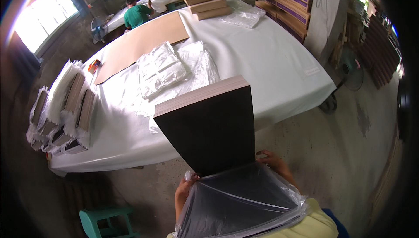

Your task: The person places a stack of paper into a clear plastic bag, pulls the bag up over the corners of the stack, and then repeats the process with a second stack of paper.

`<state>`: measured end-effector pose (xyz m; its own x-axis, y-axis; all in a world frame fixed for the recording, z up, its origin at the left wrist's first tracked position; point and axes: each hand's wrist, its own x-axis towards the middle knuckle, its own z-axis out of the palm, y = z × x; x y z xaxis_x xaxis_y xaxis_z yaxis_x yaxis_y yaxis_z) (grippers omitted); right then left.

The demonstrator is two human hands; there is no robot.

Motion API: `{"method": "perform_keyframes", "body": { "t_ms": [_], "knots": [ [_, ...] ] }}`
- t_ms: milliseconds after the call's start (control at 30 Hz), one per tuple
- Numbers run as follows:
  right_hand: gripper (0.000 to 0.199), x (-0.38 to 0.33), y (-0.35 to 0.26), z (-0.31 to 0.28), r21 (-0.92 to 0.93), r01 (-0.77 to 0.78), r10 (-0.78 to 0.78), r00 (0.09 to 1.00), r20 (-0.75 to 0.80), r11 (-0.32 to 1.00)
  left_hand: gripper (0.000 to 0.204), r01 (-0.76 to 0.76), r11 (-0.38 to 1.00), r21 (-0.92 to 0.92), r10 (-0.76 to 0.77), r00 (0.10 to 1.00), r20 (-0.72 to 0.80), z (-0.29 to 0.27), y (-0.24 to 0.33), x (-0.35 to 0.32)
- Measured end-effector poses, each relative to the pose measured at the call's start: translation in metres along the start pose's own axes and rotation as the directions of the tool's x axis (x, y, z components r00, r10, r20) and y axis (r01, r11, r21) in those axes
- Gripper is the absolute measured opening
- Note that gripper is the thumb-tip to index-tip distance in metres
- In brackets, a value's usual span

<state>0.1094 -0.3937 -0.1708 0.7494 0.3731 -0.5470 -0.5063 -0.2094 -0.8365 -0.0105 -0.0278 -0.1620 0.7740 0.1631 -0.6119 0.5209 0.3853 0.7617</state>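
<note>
Clear plastic bag [244, 201], nearest the camera, lies in front of a yellow shirt [315, 220] and encloses the lower portion of a thick black-faced stack [214, 129]. The stack stands upright and tilted in front of the near edge of the white-covered table [279, 54]; its upper portion projects from the bag mouth, and its layered, pale brown edge faces up. Left hand [184, 187]: positioned at the left corner of the bag mouth, fingers closed on gathered film. Right hand [271, 160]: positioned at the right side of the mouth, beside the stack, fingers partly curled; whether they grip the film cannot be determined. Beyond the stack, folded clear plastic [161, 70] lies on the table, near a flat brown cardboard sheet [135, 41]. A small orange object [94, 66] sits at the sheet's left end. Plastic-wrapped stacks [63, 107] are grouped at the table's left end; brown packages [203, 2] are piled at the far end. A green stool [104, 220] stands on the floor at lower left, and a fan [351, 70] stands to the right of the table. A person in green [134, 18] is in the background.
</note>
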Motion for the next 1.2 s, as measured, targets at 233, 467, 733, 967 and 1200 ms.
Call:
{"method": "perform_keyframes", "body": {
  "t_ms": [233,467,733,967,1200],
  "knots": [
    [0.043,0.033,0.046,-0.009,0.132,0.007,-0.016,0.998,0.067,0.991,0.031,-0.058,0.964,-0.258,0.021,0.989,-0.144,0.017,-0.012,-0.014],
    [0.048,0.040,0.036,-0.010,-0.013,0.031,-0.030,0.998,0.063,0.999,0.036,-0.070,0.807,0.586,0.307,0.898,-0.316,-0.029,-0.087,0.090],
    [0.055,0.071,0.059,-0.016,-0.040,0.099,-0.097,0.993,0.063,0.994,0.033,-0.130,0.720,0.681,0.471,0.813,-0.342,-0.008,-0.073,0.080],
    [0.053,0.065,0.058,-0.008,-0.154,0.147,-0.145,0.989,0.025,0.977,0.034,-0.264,0.736,0.624,0.523,0.806,-0.276,-0.015,-0.081,0.084],
    [0.041,0.040,0.041,0.010,-0.454,-0.020,-0.112,0.959,-0.262,0.891,0.033,-0.112,0.752,0.650,0.481,0.768,-0.423,-0.006,-0.073,0.080]
  ]
}}
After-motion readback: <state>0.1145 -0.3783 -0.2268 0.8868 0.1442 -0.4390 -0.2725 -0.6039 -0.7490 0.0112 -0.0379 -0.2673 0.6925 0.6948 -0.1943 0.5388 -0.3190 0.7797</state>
